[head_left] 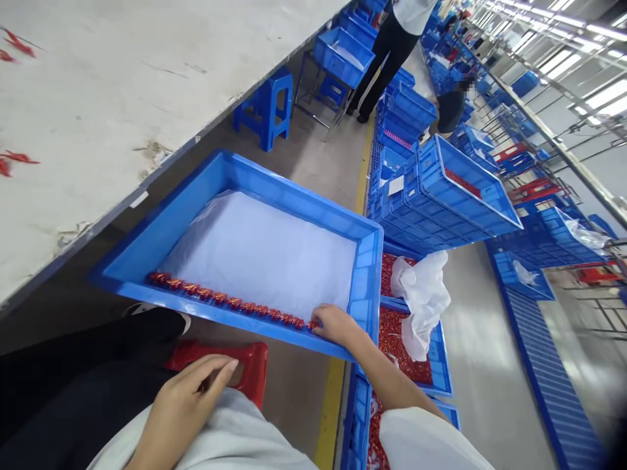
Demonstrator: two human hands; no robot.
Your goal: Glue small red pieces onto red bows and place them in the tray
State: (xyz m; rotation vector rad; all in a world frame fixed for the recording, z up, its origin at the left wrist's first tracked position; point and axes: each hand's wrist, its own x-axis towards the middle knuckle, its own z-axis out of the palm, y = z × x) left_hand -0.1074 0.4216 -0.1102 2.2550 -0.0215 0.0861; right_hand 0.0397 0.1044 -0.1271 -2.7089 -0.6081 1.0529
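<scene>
Head view: left hand (181, 408) open and empty, right hand (336, 324) flat on a blue tray (274, 189).
Right fingers (321, 320) rest on the tray's edge, just by a row of red chilies (225, 299) lying along a white sheet (259, 254).

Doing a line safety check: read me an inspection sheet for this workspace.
surface: scuffed white worktable, stray red chilli pieces on it
job's things: blue plastic tray, white liner, row of red chillies along its near edge
clutter: crumpled white plastic bag over chilli-filled blue crates
hands: right hand at the row's end, on the tray; left hand empty, near red stool
cables: nothing seen
surroundings: stacked blue crates, blue stool, standing co-worker
</scene>
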